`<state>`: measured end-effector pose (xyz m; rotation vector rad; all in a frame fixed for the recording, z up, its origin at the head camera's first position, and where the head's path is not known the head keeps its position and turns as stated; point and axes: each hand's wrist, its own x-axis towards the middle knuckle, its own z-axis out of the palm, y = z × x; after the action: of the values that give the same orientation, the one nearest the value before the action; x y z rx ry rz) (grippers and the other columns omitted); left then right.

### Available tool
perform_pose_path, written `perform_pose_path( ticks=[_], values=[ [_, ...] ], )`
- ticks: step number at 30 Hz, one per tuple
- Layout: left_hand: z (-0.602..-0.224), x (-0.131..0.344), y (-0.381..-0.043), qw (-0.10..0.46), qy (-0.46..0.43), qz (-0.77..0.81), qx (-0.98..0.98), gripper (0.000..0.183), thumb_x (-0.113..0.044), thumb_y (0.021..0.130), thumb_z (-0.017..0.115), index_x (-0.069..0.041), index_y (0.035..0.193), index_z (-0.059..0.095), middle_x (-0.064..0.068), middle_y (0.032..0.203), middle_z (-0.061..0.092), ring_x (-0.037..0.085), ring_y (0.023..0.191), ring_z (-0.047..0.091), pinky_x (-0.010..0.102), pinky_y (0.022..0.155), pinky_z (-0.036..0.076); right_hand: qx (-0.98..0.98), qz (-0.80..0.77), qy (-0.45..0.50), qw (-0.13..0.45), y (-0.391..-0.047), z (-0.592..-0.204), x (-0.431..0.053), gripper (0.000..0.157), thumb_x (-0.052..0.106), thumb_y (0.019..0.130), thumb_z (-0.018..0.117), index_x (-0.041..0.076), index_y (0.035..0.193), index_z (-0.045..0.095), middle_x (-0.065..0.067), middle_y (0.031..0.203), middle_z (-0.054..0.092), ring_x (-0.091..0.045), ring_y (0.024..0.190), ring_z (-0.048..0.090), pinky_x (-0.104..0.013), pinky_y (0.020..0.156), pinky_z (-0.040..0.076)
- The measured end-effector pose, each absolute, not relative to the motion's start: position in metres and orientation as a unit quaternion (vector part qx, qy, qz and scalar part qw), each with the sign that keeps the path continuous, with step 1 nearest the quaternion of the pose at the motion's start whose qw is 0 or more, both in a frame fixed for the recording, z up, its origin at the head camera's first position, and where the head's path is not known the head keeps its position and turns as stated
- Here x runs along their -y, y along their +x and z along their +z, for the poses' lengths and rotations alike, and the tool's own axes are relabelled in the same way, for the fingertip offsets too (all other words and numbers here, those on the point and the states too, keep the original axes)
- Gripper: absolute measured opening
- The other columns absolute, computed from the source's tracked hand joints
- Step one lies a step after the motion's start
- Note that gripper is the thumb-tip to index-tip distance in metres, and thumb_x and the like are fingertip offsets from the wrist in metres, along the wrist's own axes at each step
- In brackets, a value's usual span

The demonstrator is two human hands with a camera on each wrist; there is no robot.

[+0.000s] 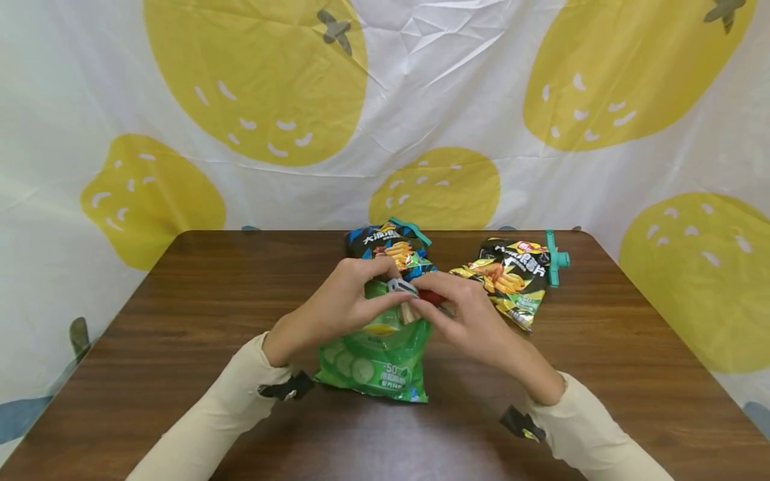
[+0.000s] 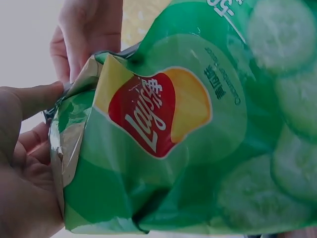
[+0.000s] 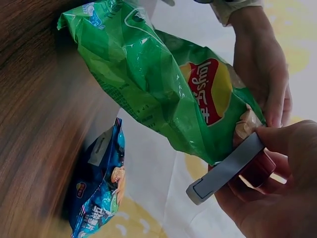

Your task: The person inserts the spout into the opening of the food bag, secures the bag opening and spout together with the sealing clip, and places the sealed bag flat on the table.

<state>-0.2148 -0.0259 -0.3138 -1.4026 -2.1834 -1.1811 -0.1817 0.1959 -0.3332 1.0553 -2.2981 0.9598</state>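
A green Lay's cucumber chip bag point(image 1: 373, 367) stands tilted on the table, its top edge folded over in the left wrist view. My left hand point(image 1: 333, 304) pinches this edge near a grey bag clip point(image 1: 402, 286), thumb on one side and fingers on the other. In my right hand point(image 1: 475, 314) is the clip's other end; in the right wrist view the long grey bar point(image 3: 228, 168) lies across the bag's top corner. A dark red round part point(image 3: 258, 168) sticks out from the clip beside my right fingers. Whether the clip is fastened cannot be told.
Behind the green bag lies a blue-and-black chip bag point(image 1: 394, 248) with a teal clip point(image 1: 410, 230) on its top. To the right is a black-and-yellow chip bag point(image 1: 508, 274) with a teal spouted clip point(image 1: 555, 260). A lemon-print cloth point(image 1: 289, 194) hangs behind the wooden table point(image 1: 240, 287).
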Motion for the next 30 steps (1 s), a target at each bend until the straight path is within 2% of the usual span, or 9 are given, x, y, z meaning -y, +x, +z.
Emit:
perform_pose_path(
  ticks=[7, 10, 12, 15, 18, 22, 24, 27, 30],
  values=[
    [-0.316, 0.028, -0.216, 0.132, -0.5, -0.42, 0.745, 0.016, -0.015, 0.091, 0.074, -0.013, 0.082, 0.061, -0.007, 0.071, 0.056, 0.005, 0.061, 0.046, 0.024, 0.058, 0.04, 0.807, 0.365, 0.416, 0.207, -0.181, -0.333, -0.191, 0.019, 0.0, 0.092, 0.068, 0.006, 0.11, 0.072, -0.002, 0.105, 0.071, -0.011, 0.089, 0.064, -0.027, 0.075, 0.053],
    [-0.316, 0.03, -0.217, 0.125, -0.496, -0.426, 0.746, 0.014, -0.014, 0.091, 0.074, -0.014, 0.082, 0.063, -0.008, 0.072, 0.059, 0.006, 0.061, 0.049, 0.024, 0.059, 0.042, 0.81, 0.368, 0.41, 0.199, -0.182, -0.333, -0.189, 0.018, 0.003, 0.094, 0.067, 0.007, 0.111, 0.072, 0.0, 0.104, 0.07, -0.01, 0.087, 0.063, -0.026, 0.074, 0.052],
    [-0.316, 0.031, -0.218, 0.141, -0.488, -0.401, 0.762, 0.013, -0.016, 0.091, 0.075, -0.014, 0.083, 0.065, -0.008, 0.072, 0.061, 0.006, 0.06, 0.049, 0.026, 0.063, 0.042, 0.82, 0.367, 0.395, 0.191, -0.184, -0.335, -0.189, 0.017, 0.006, 0.095, 0.066, 0.009, 0.112, 0.071, 0.002, 0.104, 0.07, -0.009, 0.086, 0.062, -0.026, 0.073, 0.052],
    [-0.315, 0.034, -0.219, 0.181, -0.462, -0.332, 0.802, 0.018, -0.027, 0.089, 0.077, -0.013, 0.094, 0.068, -0.008, 0.081, 0.066, 0.009, 0.07, 0.054, 0.032, 0.075, 0.04, 0.837, 0.373, 0.366, 0.164, -0.186, -0.338, -0.191, 0.015, 0.012, 0.098, 0.065, 0.01, 0.112, 0.069, 0.004, 0.101, 0.069, -0.008, 0.084, 0.062, -0.026, 0.072, 0.054],
    [-0.314, 0.043, -0.219, 0.204, -0.42, -0.286, 0.837, 0.043, -0.039, 0.086, 0.078, -0.012, 0.118, 0.065, -0.002, 0.107, 0.068, 0.015, 0.097, 0.058, 0.041, 0.086, 0.037, 0.843, 0.394, 0.341, 0.133, -0.188, -0.341, -0.193, 0.015, 0.013, 0.098, 0.064, 0.01, 0.113, 0.069, 0.003, 0.097, 0.068, -0.009, 0.082, 0.063, -0.027, 0.071, 0.056],
    [-0.324, 0.071, -0.219, 0.137, -0.354, -0.35, 0.856, 0.08, -0.043, 0.084, 0.08, -0.012, 0.147, 0.042, 0.006, 0.136, 0.054, 0.021, 0.119, 0.053, 0.044, 0.098, 0.041, 0.837, 0.424, 0.323, 0.122, -0.19, -0.344, -0.196, 0.018, 0.012, 0.097, 0.066, 0.008, 0.114, 0.069, 0.0, 0.098, 0.069, -0.011, 0.083, 0.065, -0.03, 0.073, 0.057],
    [-0.338, 0.087, -0.217, 0.074, -0.335, -0.384, 0.857, 0.086, -0.041, 0.083, 0.08, -0.013, 0.151, 0.035, 0.006, 0.138, 0.053, 0.021, 0.121, 0.054, 0.045, 0.1, 0.044, 0.834, 0.433, 0.32, 0.125, -0.191, -0.344, -0.196, 0.019, 0.012, 0.097, 0.066, 0.009, 0.114, 0.069, 0.0, 0.101, 0.069, -0.012, 0.085, 0.065, -0.031, 0.073, 0.058],
    [-0.362, 0.101, -0.215, -0.025, -0.339, -0.407, 0.848, 0.073, -0.034, 0.087, 0.079, -0.01, 0.145, 0.042, 0.006, 0.131, 0.06, 0.019, 0.115, 0.061, 0.042, 0.093, 0.052, 0.832, 0.441, 0.312, 0.128, -0.191, -0.345, -0.194, 0.018, 0.014, 0.097, 0.066, 0.011, 0.114, 0.07, 0.002, 0.101, 0.068, -0.012, 0.085, 0.065, -0.032, 0.072, 0.057],
    [-0.382, 0.106, -0.214, -0.06, -0.367, -0.409, 0.833, 0.045, -0.02, 0.09, 0.076, -0.005, 0.129, 0.058, 0.007, 0.118, 0.069, 0.019, 0.105, 0.067, 0.033, 0.086, 0.055, 0.837, 0.445, 0.297, 0.112, -0.19, -0.348, -0.194, 0.022, 0.017, 0.098, 0.065, 0.011, 0.119, 0.068, 0.001, 0.099, 0.068, -0.012, 0.084, 0.065, -0.031, 0.073, 0.057]
  ],
)
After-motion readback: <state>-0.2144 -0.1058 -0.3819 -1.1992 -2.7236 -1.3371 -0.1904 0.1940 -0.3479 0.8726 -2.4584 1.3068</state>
